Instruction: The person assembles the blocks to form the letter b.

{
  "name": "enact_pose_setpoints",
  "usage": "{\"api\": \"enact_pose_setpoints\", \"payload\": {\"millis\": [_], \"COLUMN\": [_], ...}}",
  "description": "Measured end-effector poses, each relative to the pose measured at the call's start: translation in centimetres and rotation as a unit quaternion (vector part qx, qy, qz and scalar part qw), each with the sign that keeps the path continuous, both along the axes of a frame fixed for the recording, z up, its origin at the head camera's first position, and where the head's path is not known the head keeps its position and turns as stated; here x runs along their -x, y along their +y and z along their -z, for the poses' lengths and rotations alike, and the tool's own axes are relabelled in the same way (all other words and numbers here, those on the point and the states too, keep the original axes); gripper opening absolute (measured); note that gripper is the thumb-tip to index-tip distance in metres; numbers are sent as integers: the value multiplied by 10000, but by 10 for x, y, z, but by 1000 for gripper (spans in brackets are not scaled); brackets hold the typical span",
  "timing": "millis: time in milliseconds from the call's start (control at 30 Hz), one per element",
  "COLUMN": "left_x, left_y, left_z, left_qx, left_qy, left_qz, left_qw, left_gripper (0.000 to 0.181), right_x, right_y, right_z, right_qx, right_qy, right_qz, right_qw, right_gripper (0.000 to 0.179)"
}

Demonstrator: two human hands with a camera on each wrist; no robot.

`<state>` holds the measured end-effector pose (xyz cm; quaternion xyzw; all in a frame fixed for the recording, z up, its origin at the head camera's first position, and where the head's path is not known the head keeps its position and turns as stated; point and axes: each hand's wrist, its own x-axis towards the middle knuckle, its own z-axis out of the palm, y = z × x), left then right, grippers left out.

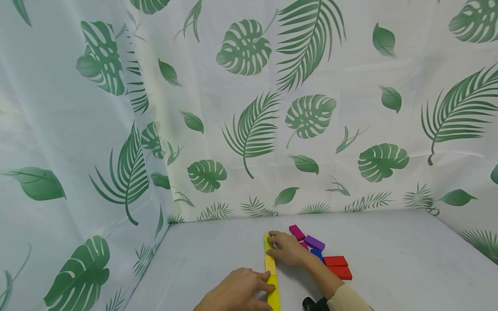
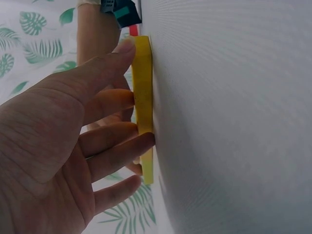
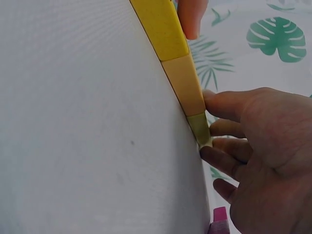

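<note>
Leaf-printed white sheeting (image 1: 256,190) backs my pale worktop (image 1: 218,242), where yellow blocks (image 1: 270,264) lie end to end. My left hand (image 1: 238,288) and right hand (image 1: 291,249) touch this row with relaxed fingers, each grip loose; red blocks (image 1: 335,261) and a purple block (image 1: 314,242) lie to the right.

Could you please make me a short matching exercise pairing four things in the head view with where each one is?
Things:
1. Left hand
2. Right hand
3. Red blocks
4. Purple block

Places:
A. Side by side, farthest right of the blocks
B. At the far end of the yellow row
C. At the nearer part of the yellow row
D. Just beyond the blue block

Right pairs: 1-C, 2-B, 3-A, 4-D
</note>
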<state>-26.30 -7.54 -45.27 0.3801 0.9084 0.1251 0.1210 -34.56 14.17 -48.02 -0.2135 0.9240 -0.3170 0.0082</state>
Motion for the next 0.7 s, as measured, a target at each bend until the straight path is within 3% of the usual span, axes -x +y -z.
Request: {"api": "enact_pose_setpoints", "payload": {"millis": [367, 700], "left_x": [0, -1], "left_y": [-1, -2], "left_z": [-1, -1], "left_qx": [-102, -145], "left_qy": [-170, -87], "left_qz": [-31, 131], "left_qw": [9998, 9998], "left_gripper": [38, 37], "right_x": [-5, -3], "right_y": [-1, -1], "right_z": [-3, -2], "right_qx": [-15, -178], "right_qy": [-72, -101], "right_qz": [5, -6], "right_qw": [10000, 9998], "right_gripper": [49, 48]}}
